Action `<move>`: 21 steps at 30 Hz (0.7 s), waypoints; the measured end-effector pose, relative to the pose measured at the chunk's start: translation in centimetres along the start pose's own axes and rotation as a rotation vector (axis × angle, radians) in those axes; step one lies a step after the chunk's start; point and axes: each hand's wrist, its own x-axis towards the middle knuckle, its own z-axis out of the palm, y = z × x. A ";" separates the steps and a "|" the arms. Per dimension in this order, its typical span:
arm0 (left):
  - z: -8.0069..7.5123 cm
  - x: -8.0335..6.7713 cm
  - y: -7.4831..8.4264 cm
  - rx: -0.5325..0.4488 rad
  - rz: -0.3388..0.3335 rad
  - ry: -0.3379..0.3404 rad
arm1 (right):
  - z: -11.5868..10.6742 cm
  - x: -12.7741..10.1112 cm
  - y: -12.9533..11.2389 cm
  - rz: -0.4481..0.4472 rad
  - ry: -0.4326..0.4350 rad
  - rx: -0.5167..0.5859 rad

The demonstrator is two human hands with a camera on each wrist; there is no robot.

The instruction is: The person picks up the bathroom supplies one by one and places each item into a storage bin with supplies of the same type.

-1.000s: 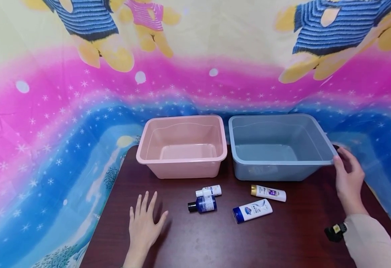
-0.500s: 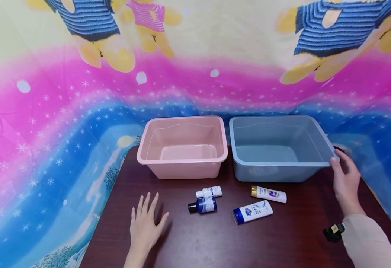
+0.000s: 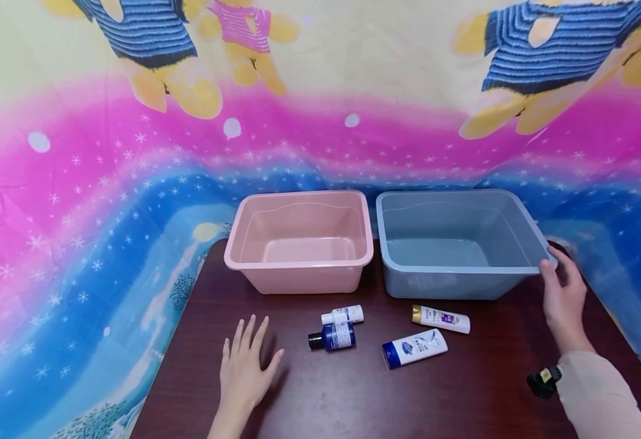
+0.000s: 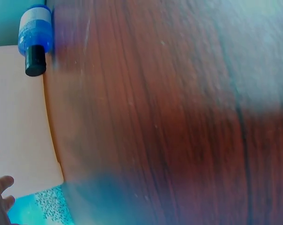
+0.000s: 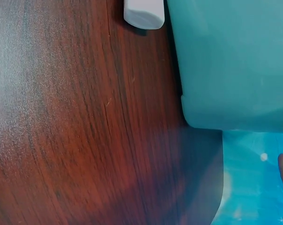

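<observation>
My right hand [image 3: 566, 302] is at the near right corner of a blue-grey plastic basin [image 3: 452, 283], thumb on the front of the rim and fingers round the side. Left of it stands a pink plastic basin [image 3: 300, 279]. With fingers spread, my left hand [image 3: 246, 372] holds nothing over the left part of the table. To its right lie a dark blue bottle with black cap [image 3: 338, 336] and a small white bottle [image 3: 347, 314]. A white bottle with blue cap [image 3: 416, 347] and a white bottle with gold cap [image 3: 443, 319] lie before the blue-grey basin.
The dark wooden table [image 3: 353, 402] ends at the left and right in slanting edges. Behind it hangs a colourful cloth [image 3: 309, 134] printed with bears and snowflakes. A small black device [image 3: 544, 382] sits at my right wrist.
My right hand has shifted slightly left along the blue-grey basin's corner. My left hand has drifted a little to the right. The bottles lie as before.
</observation>
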 end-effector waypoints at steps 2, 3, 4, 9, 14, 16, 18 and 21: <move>0.0 0.0 0.3 -0.007 0.014 0.001 | 0.1 0.0 0.1 -0.010 -0.001 0.004; 0.0 0.1 0.5 -0.011 0.023 0.005 | 0.1 0.0 0.1 -0.015 -0.002 0.010; 0.0 0.1 0.7 -0.013 0.031 0.007 | 0.2 0.0 0.2 -0.018 0.000 0.015; 0.3 0.2 1.5 -0.038 0.072 0.012 | 0.3 0.1 0.1 -0.027 0.019 0.055; 0.7 0.2 2.2 -0.074 0.122 0.019 | 0.4 0.1 0.2 -0.040 0.022 0.099; 0.7 0.1 2.6 -0.106 0.137 0.020 | 0.4 0.0 0.2 -0.041 0.021 0.106; 0.7 0.0 3.0 -0.136 0.150 0.020 | 0.5 0.0 0.3 -0.036 0.014 0.150; 0.6 0.0 3.7 -0.165 0.163 0.012 | 0.6 -0.1 0.3 -0.012 0.013 0.244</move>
